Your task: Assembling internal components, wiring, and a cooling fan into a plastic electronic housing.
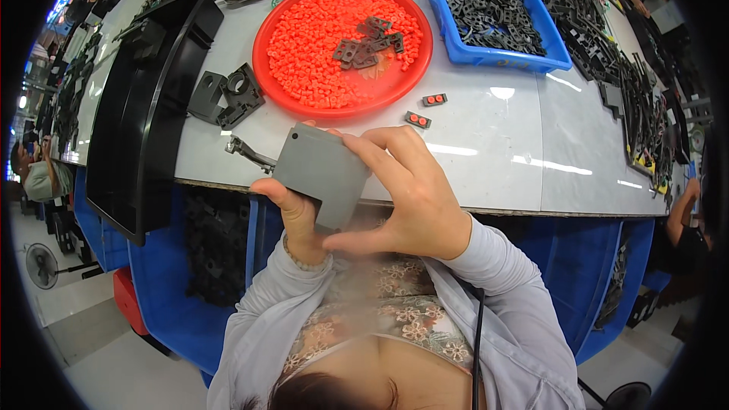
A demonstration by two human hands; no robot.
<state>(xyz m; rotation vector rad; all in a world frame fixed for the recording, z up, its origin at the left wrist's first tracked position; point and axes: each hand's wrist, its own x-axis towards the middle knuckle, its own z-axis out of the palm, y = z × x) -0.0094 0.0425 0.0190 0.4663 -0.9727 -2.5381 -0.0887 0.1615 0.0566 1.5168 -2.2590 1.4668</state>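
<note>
Between the person's left hand (299, 225) and right hand (421, 201) sits a gray block (324, 171), held over the near edge of the table (493, 137), its broad flat face turned up toward the head. Its longer axis seems to run away from the body, with the far end leaning a little left; a notch cuts into the near left side, and a small dark hole marks the far left corner. Both hands grasp it: the left thumb lies by the notch, with most of that hand's fingers hidden beneath, while the right hand spans the right side, fingertips at the far right corner and thumb by the near end. Whether that thumb presses on the block cannot be told.

Just beyond the left thumb, a slim dark part (250, 153) points toward the block's left edge, nearer to the left hand. Past it lie two dark brackets (241, 97). On the right hand's side, apart from its knuckles, rest two small dark pieces with red inserts (418, 119).

Straight beyond the block stands a round red tray (342, 112) of red pellets (304, 53), with dark flat parts (368, 47) on top. Farther right, a blue bin (471, 55) is heaped with dark pieces (493, 7).
</note>
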